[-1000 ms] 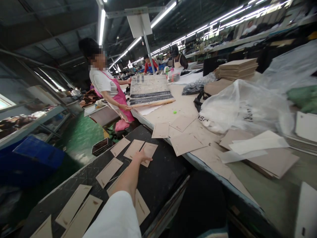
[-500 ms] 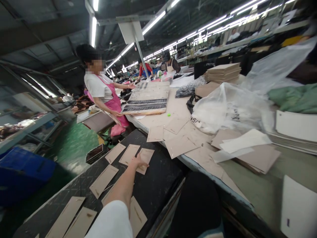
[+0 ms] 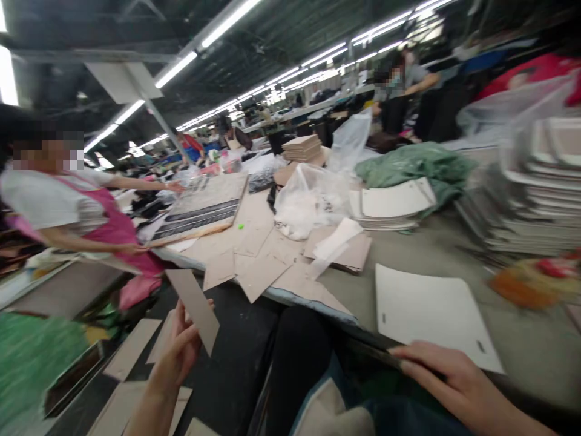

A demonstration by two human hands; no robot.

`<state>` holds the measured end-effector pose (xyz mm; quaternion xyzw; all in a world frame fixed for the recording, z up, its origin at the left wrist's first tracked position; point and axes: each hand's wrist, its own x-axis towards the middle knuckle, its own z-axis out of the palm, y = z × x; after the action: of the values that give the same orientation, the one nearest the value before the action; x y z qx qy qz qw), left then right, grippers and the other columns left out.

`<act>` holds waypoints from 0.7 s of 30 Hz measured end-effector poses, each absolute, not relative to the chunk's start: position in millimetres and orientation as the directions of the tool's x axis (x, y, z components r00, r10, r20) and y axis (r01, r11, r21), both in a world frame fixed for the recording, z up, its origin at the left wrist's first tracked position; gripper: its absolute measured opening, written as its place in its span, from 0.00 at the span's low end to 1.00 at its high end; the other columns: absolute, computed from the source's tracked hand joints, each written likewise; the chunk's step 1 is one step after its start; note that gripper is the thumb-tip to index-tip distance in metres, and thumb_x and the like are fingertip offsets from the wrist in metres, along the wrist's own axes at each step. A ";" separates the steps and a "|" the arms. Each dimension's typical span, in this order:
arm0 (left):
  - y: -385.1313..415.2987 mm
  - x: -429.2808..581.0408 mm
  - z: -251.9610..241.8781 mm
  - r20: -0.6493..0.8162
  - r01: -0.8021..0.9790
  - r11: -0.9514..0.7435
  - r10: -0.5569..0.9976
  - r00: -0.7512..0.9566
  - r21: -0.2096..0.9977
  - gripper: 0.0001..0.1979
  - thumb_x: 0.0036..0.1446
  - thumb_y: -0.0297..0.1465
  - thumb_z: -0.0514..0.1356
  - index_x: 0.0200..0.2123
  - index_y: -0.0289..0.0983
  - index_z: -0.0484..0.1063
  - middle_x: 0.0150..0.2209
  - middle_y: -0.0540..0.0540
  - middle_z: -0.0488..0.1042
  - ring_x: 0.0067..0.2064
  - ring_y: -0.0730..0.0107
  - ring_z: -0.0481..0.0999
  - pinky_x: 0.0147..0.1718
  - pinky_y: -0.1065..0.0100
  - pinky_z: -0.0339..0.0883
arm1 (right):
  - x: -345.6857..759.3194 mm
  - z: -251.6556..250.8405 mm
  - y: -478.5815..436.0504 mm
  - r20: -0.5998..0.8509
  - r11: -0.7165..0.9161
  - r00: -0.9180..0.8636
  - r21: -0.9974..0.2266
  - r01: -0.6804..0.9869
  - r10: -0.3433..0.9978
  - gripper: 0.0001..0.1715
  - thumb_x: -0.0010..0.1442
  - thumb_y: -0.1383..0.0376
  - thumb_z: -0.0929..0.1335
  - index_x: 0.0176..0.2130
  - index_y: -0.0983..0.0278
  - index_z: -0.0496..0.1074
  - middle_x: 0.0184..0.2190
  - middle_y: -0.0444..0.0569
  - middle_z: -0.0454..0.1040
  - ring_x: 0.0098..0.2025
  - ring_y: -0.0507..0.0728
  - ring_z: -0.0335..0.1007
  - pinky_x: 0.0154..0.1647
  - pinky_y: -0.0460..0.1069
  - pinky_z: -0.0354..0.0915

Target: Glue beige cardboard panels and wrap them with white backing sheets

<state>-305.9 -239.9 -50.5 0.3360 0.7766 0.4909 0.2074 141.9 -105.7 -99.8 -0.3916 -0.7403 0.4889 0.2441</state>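
Observation:
My left hand (image 3: 178,350) is closed on a thin grey-beige cardboard piece (image 3: 196,309), lifted and tilted above the black surface (image 3: 227,369). More cardboard pieces (image 3: 134,349) lie on that surface, below and to the left of this hand. At the lower right my right hand (image 3: 449,375) rests by the table edge, fingers stretched out and no object visible in them. Just beyond its fingertips lies a white panel (image 3: 422,303) with small dark slots. Whether the fingers touch the panel is unclear.
Loose cardboard sheets (image 3: 261,272) overlap the worktable's edge. A clear plastic bag (image 3: 313,206), white panels (image 3: 394,200) and a tall panel stack (image 3: 531,200) stand farther back. On the left, a co-worker in a pink apron (image 3: 115,224) handles a large board (image 3: 204,203).
The view has swung right. My left hand has picked up a cardboard piece from the black surface and raised it. My right hand has come into view at the table edge.

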 end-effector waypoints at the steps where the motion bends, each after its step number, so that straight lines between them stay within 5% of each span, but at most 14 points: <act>1: -222.4 -282.0 -46.1 0.030 0.187 0.108 0.789 -0.613 0.976 0.38 0.45 0.52 0.57 0.60 0.55 0.51 0.54 0.53 0.68 0.56 0.49 0.65 0.49 0.50 0.65 | 140.6 -93.3 -100.8 -0.053 0.191 -0.616 -0.927 0.323 0.786 0.16 0.57 0.52 0.66 0.38 0.57 0.77 0.35 0.49 0.75 0.36 0.58 0.69 0.38 0.50 0.65; 4: -165.6 -199.6 -43.8 0.106 -0.053 -0.135 0.923 -0.369 0.989 0.41 0.38 0.46 0.66 0.57 0.51 0.58 0.57 0.51 0.65 0.59 0.45 0.60 0.52 0.49 0.63 | 132.2 -80.9 -83.4 -0.159 -0.025 -0.567 -0.971 0.237 0.808 0.21 0.58 0.50 0.64 0.41 0.61 0.76 0.32 0.48 0.74 0.29 0.54 0.65 0.31 0.47 0.62; 12: -75.3 -35.7 -68.2 0.312 -0.175 -0.298 0.949 0.055 0.938 0.49 0.37 0.46 0.69 0.61 0.42 0.51 0.62 0.37 0.54 0.60 0.50 0.58 0.54 0.55 0.59 | 149.8 -87.1 -82.0 -0.286 -0.357 -0.400 -0.927 -0.115 0.871 0.26 0.55 0.47 0.67 0.39 0.66 0.75 0.34 0.50 0.73 0.25 0.48 0.54 0.23 0.44 0.51; 17: -70.6 -4.3 -76.5 0.243 -0.171 -0.210 0.949 0.201 0.963 0.48 0.36 0.47 0.69 0.59 0.36 0.55 0.49 0.38 0.68 0.46 0.57 0.70 0.44 0.59 0.67 | 167.8 -91.9 -84.5 -0.312 -0.427 -0.370 -0.857 -0.287 0.875 0.22 0.52 0.50 0.70 0.33 0.68 0.74 0.24 0.44 0.64 0.23 0.46 0.48 0.21 0.43 0.44; 21: -70.1 0.3 -81.7 0.155 -0.031 -0.153 0.935 0.318 0.988 0.33 0.39 0.47 0.67 0.46 0.34 0.69 0.37 0.41 0.74 0.39 0.58 0.72 0.42 0.57 0.68 | 173.2 -97.9 -81.8 -0.322 -0.460 -0.369 -0.797 -0.391 0.872 0.21 0.50 0.52 0.72 0.32 0.68 0.71 0.20 0.40 0.56 0.21 0.45 0.44 0.20 0.43 0.41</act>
<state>0.3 -70.1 -81.7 0.6105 0.3705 0.4516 0.5349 173.2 -81.8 -97.9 -0.3811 -0.3154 0.7647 0.4129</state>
